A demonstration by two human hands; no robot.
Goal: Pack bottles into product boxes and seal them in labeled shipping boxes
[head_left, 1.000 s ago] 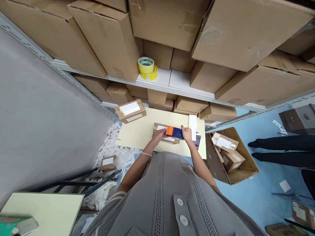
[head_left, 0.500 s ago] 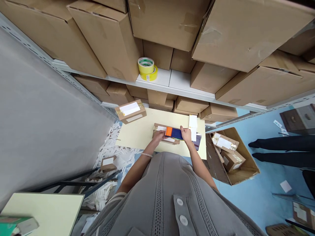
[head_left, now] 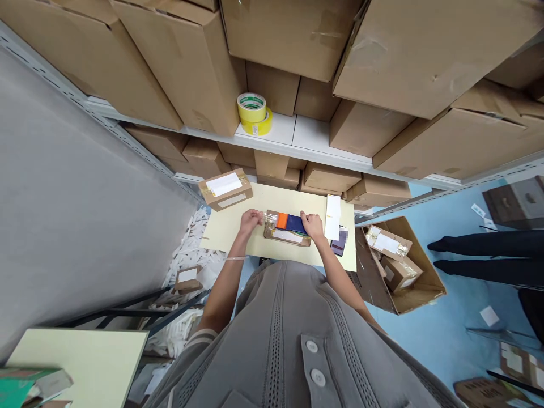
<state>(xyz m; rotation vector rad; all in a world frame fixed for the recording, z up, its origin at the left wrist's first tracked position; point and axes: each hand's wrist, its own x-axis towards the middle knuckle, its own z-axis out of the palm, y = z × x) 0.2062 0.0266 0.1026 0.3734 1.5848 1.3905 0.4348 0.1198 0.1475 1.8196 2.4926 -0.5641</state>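
Observation:
A small cardboard box with white labels lies on the pale yellow table in front of me. Over its top sits a blue and orange tape dispenser, gripped at its right end by my right hand. My left hand is at the left of the box, fingers pinched on a strip of clear tape that stretches from the dispenser's orange end. Right of my right hand are white label sheets and a phone, partly covered.
A labelled box sits at the table's back left corner. Yellow tape rolls stand on the shelf among large cartons. On the right, an open carton holds parcels; a person's dark-clothed legs are beyond it.
My left hand has moved left, away from the dispenser, drawing out tape. My right hand and the dispenser have shifted slightly left over the box, uncovering more of the phone.

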